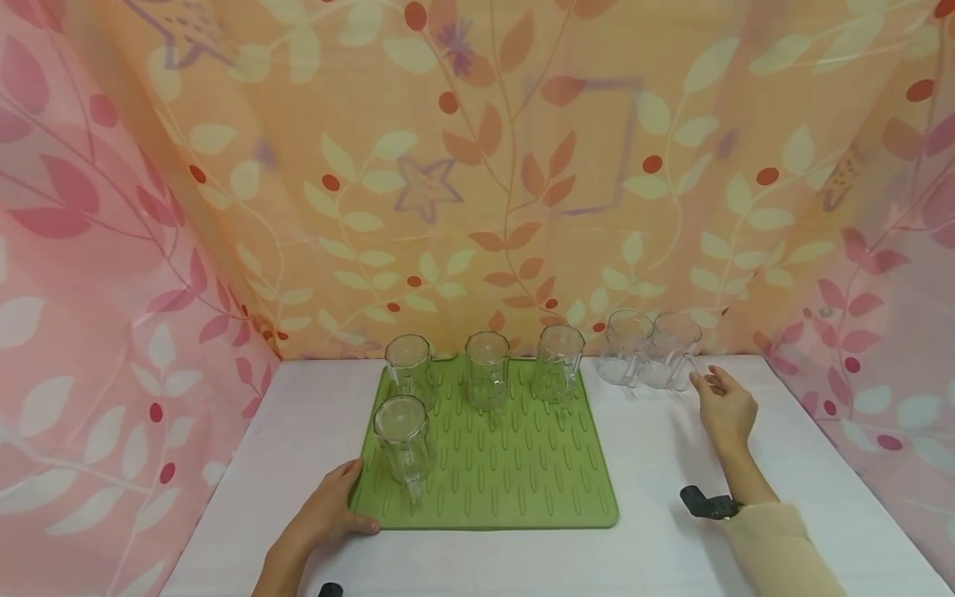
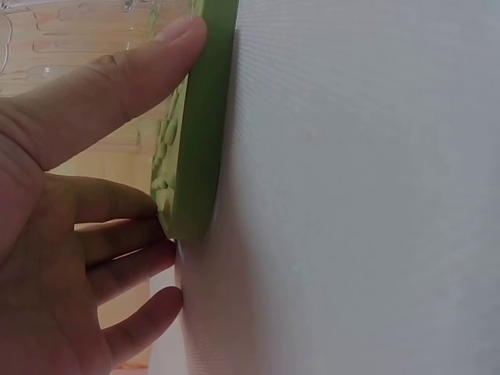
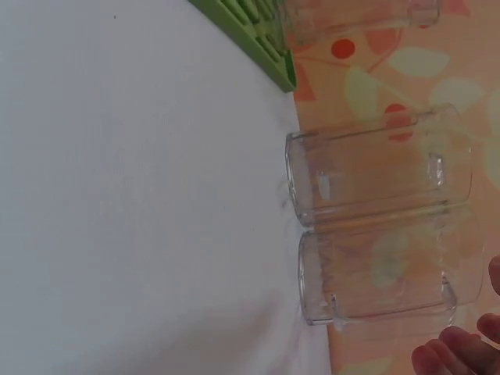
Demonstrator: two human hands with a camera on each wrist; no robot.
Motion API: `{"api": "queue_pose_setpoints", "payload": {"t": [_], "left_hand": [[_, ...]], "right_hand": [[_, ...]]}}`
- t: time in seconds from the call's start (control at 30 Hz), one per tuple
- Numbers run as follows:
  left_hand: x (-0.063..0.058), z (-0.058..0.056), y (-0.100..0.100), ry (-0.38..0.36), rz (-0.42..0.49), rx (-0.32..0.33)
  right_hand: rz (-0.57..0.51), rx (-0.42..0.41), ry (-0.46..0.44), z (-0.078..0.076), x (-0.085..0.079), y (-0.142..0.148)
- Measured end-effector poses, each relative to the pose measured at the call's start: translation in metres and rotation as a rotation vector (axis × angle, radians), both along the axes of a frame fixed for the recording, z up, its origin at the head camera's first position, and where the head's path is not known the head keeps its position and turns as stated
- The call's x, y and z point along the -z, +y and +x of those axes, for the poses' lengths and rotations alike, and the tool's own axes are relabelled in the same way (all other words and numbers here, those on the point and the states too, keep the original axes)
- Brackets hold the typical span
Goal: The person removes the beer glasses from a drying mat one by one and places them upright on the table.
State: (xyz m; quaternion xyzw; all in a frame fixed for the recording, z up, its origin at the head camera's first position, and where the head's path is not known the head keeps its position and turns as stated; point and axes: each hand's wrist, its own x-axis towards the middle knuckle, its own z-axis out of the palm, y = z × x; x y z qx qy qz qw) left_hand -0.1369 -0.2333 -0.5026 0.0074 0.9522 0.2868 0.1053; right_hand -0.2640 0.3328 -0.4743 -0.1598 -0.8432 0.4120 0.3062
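My left hand (image 1: 328, 507) lies at the front left corner of a green drying mat (image 1: 522, 489). Its thumb (image 2: 117, 90) rests along the mat's front edge, and the fairly straight fingers touch the left side. Several clear glass mugs stand on the mat: three along the back and one glass mug (image 1: 403, 439) in front at the left. Two more stand side by side on the table to the right, a left mug (image 1: 625, 348) and a right mug (image 3: 391, 266). My right hand (image 1: 727, 410), fingers loosely bent and holding nothing, is close beside the right mug's handle.
A white-covered table (image 1: 537, 564) carries everything. Patterned orange cloth (image 1: 507, 166) hangs right behind the mugs, with pink cloth (image 1: 97, 332) at the left and right sides. A dark wrist device (image 1: 709, 502) sits at my right sleeve.
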Motion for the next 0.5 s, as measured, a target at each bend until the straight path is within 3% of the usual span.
{"api": "queue_pose_setpoints", "payload": {"t": [0.2, 0.5], "left_hand": [[0.0, 0.001, -0.001, -0.017, 0.021, 0.002], [0.002, 0.003, -0.002, -0.002, 0.051, 0.0]], "right_hand": [[0.033, -0.062, 0.059, 0.019, -0.003, -0.019], [0.045, -0.179, 0.068, 0.039, -0.008, -0.053]]}}
